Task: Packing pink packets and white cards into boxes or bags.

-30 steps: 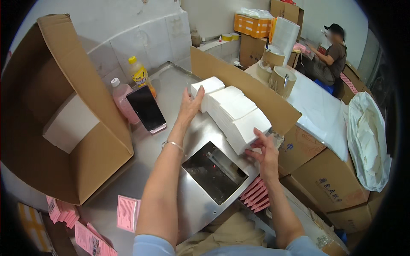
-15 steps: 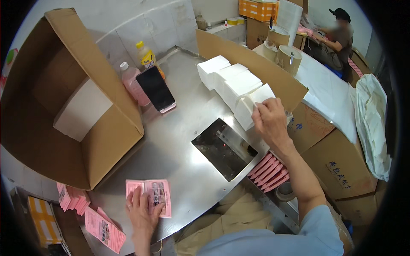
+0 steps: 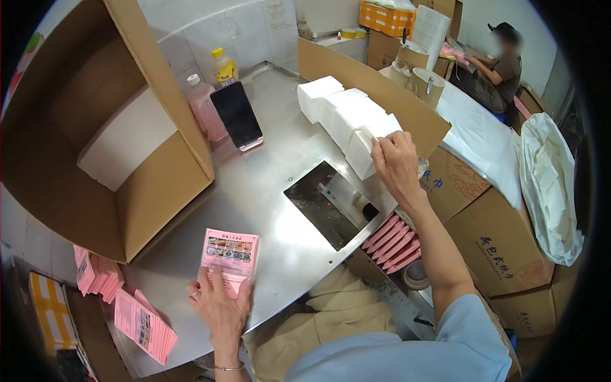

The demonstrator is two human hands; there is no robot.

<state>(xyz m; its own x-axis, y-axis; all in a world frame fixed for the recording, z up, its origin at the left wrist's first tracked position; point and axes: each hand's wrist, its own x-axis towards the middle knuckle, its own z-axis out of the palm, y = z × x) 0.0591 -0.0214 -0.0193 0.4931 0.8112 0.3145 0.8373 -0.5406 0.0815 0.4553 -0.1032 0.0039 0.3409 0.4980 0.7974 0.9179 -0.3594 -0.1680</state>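
My left hand [image 3: 219, 307] bends over the near part of a pink printed paper packet [image 3: 230, 245] on the metal table. Its fingertips and thumb grip the packet's near flap, which looks bent up; the underside is hidden. On the far right side of the table stands a row of folded white paper napkins [image 3: 349, 113] in stacks. At its near end, my right hand [image 3: 396, 159] is closed, thumb and fingers pinching the edge of some napkins. More pink printed packets [image 3: 146, 326] lie fanned at the left edge, beside another pile [image 3: 97, 275].
A large open carton [image 3: 156, 210] stands at left. Behind it are a phone [image 3: 237, 116], a pink bottle [image 3: 205, 108] and a yellow-capped bottle [image 3: 224, 69]. The table has a rectangular opening [image 3: 318, 204]. Filled pink packs [image 3: 391, 244] sit below right. Another person [image 3: 506, 67] sits far right.
My left hand has drawn back toward the packet's near end, uncovering its printed face and bending the flap. My right hand stays at the napkins. The whole view has shifted slightly.
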